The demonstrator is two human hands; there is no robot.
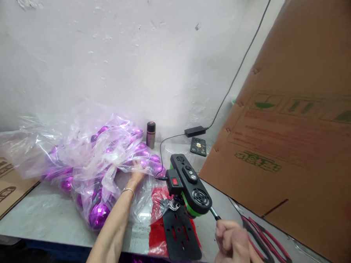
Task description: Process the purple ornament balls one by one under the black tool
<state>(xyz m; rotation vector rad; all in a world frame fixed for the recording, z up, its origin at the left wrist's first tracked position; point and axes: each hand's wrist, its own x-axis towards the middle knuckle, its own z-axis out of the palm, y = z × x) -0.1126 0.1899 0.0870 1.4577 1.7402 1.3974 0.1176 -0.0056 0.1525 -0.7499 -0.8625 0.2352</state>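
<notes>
My left hand (pixel 138 172) reaches into a clear plastic bag (pixel 85 150) full of shiny purple balls (pixel 100 215). Film and balls cover its fingers, so whether they grip a ball cannot be told. At the lower right, my right hand (pixel 232 242) is closed around a thin tool (pixel 215 213) with a metal shaft and a dark part near the fingers; its kind is unclear. The shaft's far end points at a black and green device (pixel 193 185) with round vents and a red switch, fixed on a slotted black plate (pixel 182 235).
Red-handled scissors (pixel 267 236) lie right of my right hand, beside a large cardboard box (pixel 296 141). Along the wall stand a small dark bottle (pixel 151 134), a power adapter (pixel 195 131) with a cable, and a black card-like item (pixel 198 146). Flat cardboard (pixel 10 183) lies left.
</notes>
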